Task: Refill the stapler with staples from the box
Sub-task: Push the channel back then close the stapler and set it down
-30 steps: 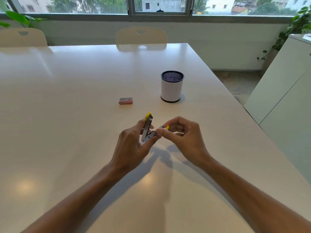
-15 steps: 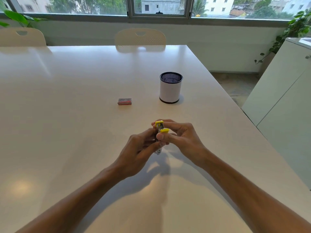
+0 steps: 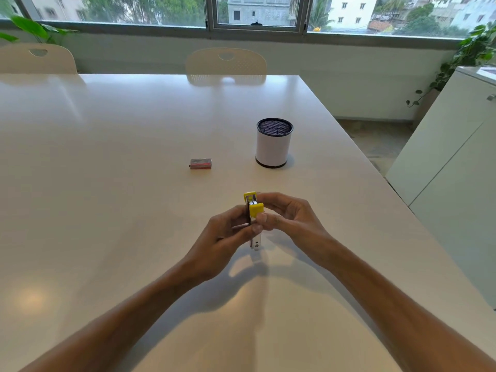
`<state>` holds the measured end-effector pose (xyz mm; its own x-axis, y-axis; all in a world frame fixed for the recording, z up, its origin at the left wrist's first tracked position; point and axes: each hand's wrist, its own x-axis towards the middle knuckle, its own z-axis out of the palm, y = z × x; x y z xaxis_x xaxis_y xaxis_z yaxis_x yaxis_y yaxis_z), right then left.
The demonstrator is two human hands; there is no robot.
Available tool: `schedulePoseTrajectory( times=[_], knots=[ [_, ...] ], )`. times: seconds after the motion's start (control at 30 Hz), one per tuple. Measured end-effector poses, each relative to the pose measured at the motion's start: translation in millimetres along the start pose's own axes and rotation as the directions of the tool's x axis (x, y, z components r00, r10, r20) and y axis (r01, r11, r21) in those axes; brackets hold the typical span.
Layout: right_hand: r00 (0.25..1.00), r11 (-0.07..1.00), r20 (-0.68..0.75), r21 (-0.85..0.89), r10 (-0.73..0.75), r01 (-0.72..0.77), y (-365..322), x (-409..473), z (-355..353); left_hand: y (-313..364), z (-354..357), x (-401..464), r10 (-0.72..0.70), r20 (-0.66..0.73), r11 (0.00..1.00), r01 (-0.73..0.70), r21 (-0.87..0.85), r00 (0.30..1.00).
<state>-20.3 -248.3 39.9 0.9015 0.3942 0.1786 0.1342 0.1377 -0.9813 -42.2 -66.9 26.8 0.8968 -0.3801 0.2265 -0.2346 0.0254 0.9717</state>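
both hands, the left hand [image 3: 225, 234] and right hand [image 3: 288, 217], are closing their grip on the small yellow stapler [image 3: 253, 210] above the bench [image 3: 107, 183], while beyond that grip the staple box [image 3: 200, 164] is lying apparently shut, so reloading seems not yet done.

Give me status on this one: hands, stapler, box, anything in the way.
Left hand and right hand both gripping the stapler above the table. Staple box untouched, beyond the hands. Cup off to the right, nothing blocking.
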Motion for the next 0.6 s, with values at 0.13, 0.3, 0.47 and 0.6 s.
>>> schedulePoseTrajectory(
  times=[0.13,0.3,0.47,0.6],
  knots=[
    [0.993,0.996,-0.101,0.061,-0.064,0.07,4,4,5,-3,-13,-1,0.021,0.036,0.937,-0.032,0.348,0.999],
    [0.973,0.951,-0.196,-0.303,-0.126,0.062,11,11,0,-9,-44,1,0.094,-0.069,0.551,0.006,0.835,0.993],
    [0.987,0.579,0.038,-0.806,-0.154,0.122,20,17,0,-12,-69,6,0.088,-0.306,0.491,0.225,0.842,0.948],
    [0.991,0.403,0.109,-0.906,-0.083,0.133,25,28,5,-15,-75,7,0.062,-0.369,0.48,0.296,0.825,0.927]
  ],
)
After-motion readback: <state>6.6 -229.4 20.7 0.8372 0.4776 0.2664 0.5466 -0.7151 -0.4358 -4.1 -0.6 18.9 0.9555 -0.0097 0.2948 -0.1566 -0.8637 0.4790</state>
